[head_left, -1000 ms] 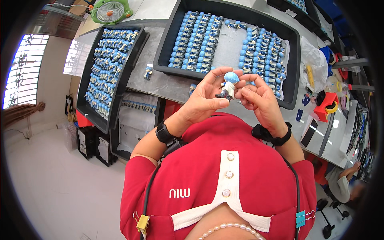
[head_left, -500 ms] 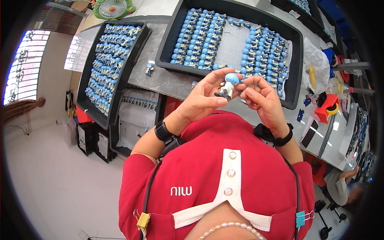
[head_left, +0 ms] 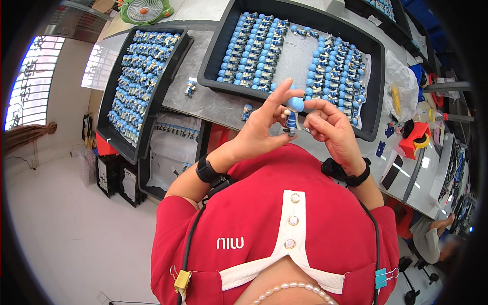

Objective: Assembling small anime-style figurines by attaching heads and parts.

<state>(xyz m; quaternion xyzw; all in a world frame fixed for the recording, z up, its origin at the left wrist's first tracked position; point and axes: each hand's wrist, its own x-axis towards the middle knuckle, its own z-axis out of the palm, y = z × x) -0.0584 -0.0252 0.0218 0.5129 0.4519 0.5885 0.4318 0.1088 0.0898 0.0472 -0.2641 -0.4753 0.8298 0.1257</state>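
Note:
A small figurine (head_left: 291, 120) with a round light-blue head and a blue-and-white body stands upright in my left hand (head_left: 256, 128). The thumb is under its feet and a finger is at its head, while the other fingers point up and away. Close against its right side is my right hand (head_left: 333, 131), its index finger reaching to the blue head. The thumb and remaining right fingers are curled together; whatever they pinch is too small to make out. Two similar figurines, one near (head_left: 246, 112) and one farther left (head_left: 190, 88), stand on the grey table (head_left: 203, 104).
Beyond my hands a large black tray (head_left: 378, 86) holds rows of blue-headed figurines. Another full tray (head_left: 145, 147) sits at the left, above a lower tray (head_left: 161, 183). At right are a red tape dispenser (head_left: 413, 140) and a plastic bag (head_left: 399, 76). A person (head_left: 429, 239) sits far right.
The figurine has turned from tilted, pale side showing, to upright with its blue striped side showing. My left fingers have spread and lifted; the right fingers have curled in closer.

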